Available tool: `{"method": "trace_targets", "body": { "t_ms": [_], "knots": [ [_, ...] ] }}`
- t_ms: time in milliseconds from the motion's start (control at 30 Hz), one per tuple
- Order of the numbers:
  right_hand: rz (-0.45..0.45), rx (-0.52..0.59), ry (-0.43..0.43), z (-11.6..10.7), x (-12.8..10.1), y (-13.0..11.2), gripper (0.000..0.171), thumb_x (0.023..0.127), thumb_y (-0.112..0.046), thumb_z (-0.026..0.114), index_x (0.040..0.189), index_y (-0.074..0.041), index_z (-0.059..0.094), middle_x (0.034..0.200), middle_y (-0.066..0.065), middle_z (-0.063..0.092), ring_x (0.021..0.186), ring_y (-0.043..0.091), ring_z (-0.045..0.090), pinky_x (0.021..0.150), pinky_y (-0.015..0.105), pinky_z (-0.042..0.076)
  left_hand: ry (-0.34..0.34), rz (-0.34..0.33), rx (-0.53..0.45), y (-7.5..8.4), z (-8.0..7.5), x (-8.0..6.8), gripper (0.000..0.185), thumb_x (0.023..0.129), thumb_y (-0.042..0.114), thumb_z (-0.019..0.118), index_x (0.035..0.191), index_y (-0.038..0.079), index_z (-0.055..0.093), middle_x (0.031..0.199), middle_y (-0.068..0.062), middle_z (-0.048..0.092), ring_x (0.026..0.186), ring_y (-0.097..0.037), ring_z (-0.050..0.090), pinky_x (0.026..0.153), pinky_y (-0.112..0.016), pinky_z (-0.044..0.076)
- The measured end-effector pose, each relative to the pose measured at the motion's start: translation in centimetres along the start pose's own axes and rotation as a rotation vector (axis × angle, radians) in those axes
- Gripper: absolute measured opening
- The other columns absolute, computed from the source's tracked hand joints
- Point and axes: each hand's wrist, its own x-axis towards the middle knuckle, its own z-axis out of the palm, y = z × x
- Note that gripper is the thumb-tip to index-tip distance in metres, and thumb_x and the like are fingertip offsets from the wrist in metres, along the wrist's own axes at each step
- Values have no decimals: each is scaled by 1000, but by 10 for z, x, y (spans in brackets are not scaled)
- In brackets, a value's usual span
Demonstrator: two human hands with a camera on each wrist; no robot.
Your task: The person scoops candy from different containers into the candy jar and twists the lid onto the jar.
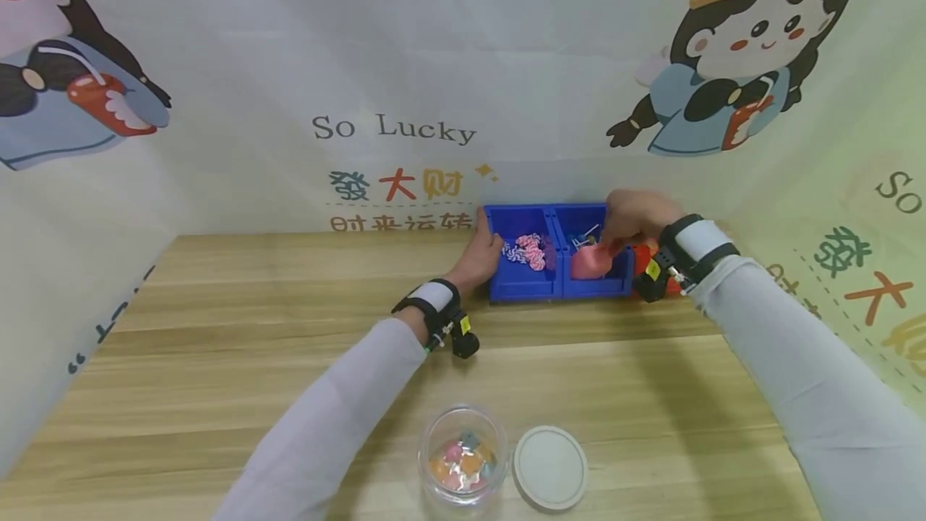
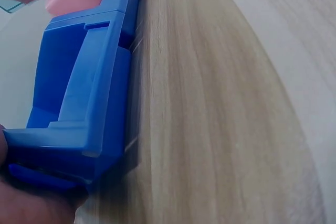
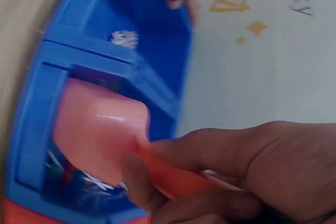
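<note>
Now pink scoop (image 1: pixel 589 262) gripped, right hand (image 1: pixel 637 219)

staged booth | cartoon backdrop (image 1: pixel 405 87) | wooden table (image 1: pixel 217 320)

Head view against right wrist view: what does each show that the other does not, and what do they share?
Only the head view shows the open jar of coloured pieces, its lid beside it, the wooden table and the left hand on the left blue bin. Only the right wrist view shows the fingers curled round the pink scoop's handle. Both show the right hand, the pink scoop and both bins.
</note>
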Motion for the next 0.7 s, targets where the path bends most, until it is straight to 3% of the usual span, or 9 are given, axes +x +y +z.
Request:
{"method": "trace_targets", "body": {
  "t_ms": [200,367,500,600,700],
  "knots": [
    [10,19,124,24,4,-6,21,85,-5,51,65,-6,46,52,-1,41,45,12,39,44,21,30,-23,-33,26,3,-1,-2,65,102,9,27,151,2,-16,161,-15,-10,150,-23,-2,123,-32,3],
    [26,80,319,59,12,0,22,91,-8,46,69,-6,44,58,3,41,51,17,43,45,23,32,-38,-31,12,3,-4,-1,67,102,10,28,151,3,-18,161,-15,-10,150,-24,-4,123,-33,2],
    [31,135,456,90,26,3,19,95,-11,45,93,7,48,75,19,54,66,29,55,53,33,48,-56,-36,18,3,-5,-3,69,100,9,28,150,3,-18,161,-18,-9,150,-26,-5,123,-34,1],
    [28,155,536,104,34,4,42,96,-11,45,123,18,36,93,31,59,77,37,61,64,41,56,-73,-28,23,3,-6,-4,70,99,8,29,150,2,-19,160,-18,-11,149,-26,-6,123,-34,-1],
    [17,199,565,109,40,3,52,97,-11,45,135,19,26,93,30,58,75,36,61,57,34,53,-77,-13,19,2,-9,-3,71,98,7,29,150,2,-19,160,-17,-15,149,-26,-9,122,-34,-3]
  ]
}}
